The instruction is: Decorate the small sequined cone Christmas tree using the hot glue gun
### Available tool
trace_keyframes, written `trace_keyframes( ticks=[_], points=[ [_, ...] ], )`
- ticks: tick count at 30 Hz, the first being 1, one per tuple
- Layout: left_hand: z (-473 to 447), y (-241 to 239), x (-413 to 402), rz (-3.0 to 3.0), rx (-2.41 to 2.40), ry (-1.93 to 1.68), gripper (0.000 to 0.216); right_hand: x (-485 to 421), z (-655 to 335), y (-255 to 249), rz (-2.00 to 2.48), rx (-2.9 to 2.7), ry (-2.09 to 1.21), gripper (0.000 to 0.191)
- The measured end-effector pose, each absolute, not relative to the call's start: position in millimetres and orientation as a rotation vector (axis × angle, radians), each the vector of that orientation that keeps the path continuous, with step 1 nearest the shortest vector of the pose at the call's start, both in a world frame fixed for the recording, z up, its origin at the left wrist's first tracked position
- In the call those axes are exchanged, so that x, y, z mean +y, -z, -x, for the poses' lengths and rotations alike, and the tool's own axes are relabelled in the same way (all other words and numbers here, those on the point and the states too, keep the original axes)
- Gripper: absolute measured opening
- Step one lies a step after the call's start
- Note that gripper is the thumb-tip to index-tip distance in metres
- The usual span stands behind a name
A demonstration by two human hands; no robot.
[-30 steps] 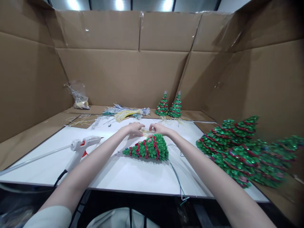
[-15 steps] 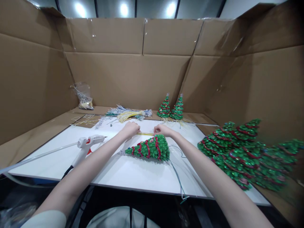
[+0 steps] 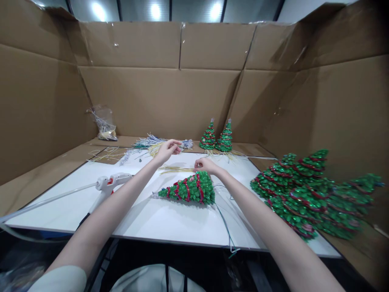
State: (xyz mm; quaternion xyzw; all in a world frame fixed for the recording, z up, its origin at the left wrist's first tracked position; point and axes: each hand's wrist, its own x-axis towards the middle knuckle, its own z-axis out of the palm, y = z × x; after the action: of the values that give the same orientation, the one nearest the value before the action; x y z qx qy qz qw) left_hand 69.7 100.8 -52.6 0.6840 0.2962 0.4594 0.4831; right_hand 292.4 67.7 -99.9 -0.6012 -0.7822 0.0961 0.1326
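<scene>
A small bunch of yellow wires [image 3: 175, 169] lies along the white board [image 3: 170, 221], its right end between the pinched fingers of my right hand [image 3: 204, 165]. My left hand [image 3: 169, 150] is raised beside the pile of white, green and yellow wires [image 3: 152, 142], fingers stretched out and holding nothing. Just below my right hand, a green tinsel Christmas tree [image 3: 188, 190] with red garland rests on its side, tip to the left. Dark green wires [image 3: 225, 225] trail from its base over the board's front edge.
On the left stands a white glue gun [image 3: 107, 184] with its glue stick, partly behind my left forearm. Two small trees [image 3: 216, 138] stand at the back; several larger ones [image 3: 304, 192] crowd the right. A plastic bag [image 3: 106, 125] sits back left. Cardboard walls [image 3: 136, 93] enclose the table.
My left hand has let go of the yellow wires and moved up and away toward the wire pile. My right hand stays at their right end.
</scene>
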Motion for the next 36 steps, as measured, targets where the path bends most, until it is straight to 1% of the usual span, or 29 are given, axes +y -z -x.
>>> trace_keyframes(
  ticks=[4,6,10,12,16,18,21,23,26,28,32,36],
  points=[
    [-70,38,88,-1.528,0.596,-1.154,0.012,71,-293,105,1.747,-2.227,-0.27,0.023],
    [-68,34,83,-1.488,0.552,-1.161,0.018,72,-292,108,1.743,-2.195,-0.261,0.022],
    [-60,27,71,-1.457,0.479,-1.164,0.037,72,-287,105,1.71,-2.109,-0.24,0.026],
    [-56,22,64,-1.451,0.425,-1.163,0.045,67,-285,98,1.687,-2.063,-0.244,0.029],
    [-47,15,50,-1.469,0.299,-1.155,0.053,47,-284,77,1.621,-1.911,-0.203,0.024],
    [-45,14,42,-1.524,0.283,-1.172,0.045,34,-282,64,1.578,-1.797,-0.152,0.028],
    [-44,17,30,-1.599,0.304,-1.235,0.023,14,-271,43,1.488,-1.689,-0.122,0.03],
    [-45,19,21,-1.632,0.314,-1.256,0.015,2,-260,30,1.276,-1.664,-0.267,0.027],
    [-46,21,10,-1.679,0.333,-1.254,0.012,-12,-241,15,1.081,-1.887,-0.477,0.032],
    [-46,20,5,-1.673,0.341,-1.271,0.014,-18,-230,12,1.033,-2.026,-0.54,0.032],
    [-41,19,0,-1.678,0.354,-1.299,0.015,-20,-216,14,0.973,-2.101,-0.455,0.031],
    [-30,18,-3,-1.816,0.436,-1.336,0.013,-17,-218,15,0.893,-2.156,-0.404,0.043]
  ],
)
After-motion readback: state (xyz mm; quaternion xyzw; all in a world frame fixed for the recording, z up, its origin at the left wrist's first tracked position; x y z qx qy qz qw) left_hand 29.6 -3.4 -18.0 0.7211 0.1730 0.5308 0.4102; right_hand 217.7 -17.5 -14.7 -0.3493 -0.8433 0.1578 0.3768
